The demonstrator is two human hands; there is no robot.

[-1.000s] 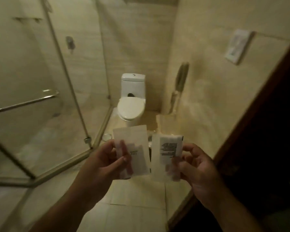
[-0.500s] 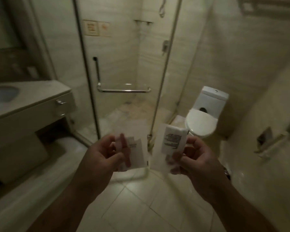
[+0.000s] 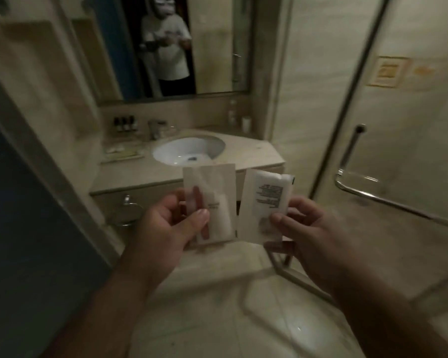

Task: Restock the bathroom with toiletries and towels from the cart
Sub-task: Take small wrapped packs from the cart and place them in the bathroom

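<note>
Two small white toiletry packets are held up in front of me. My left hand (image 3: 170, 228) pinches the left packet (image 3: 215, 197), a translucent sachet with a white item inside, thumb in front and fingers behind. My right hand (image 3: 305, 228) pinches the right packet (image 3: 264, 202), which has small dark print on it. Both packets hang in the air before the vanity counter (image 3: 243, 153), a little below the white sink basin (image 3: 189, 149).
Small dark bottles (image 3: 124, 123), a faucet (image 3: 155, 127) and a cup (image 3: 246, 124) stand at the back of the counter. A mirror (image 3: 212, 45) above shows a person. The glass shower door (image 3: 398, 125) with a metal bar (image 3: 388, 200) is to the right. A dark door (image 3: 23, 228) is at left.
The view has swung left from the toilet, past the shower, to the sink vanity. Both hands keep holding the packets in front of me in the same way.
</note>
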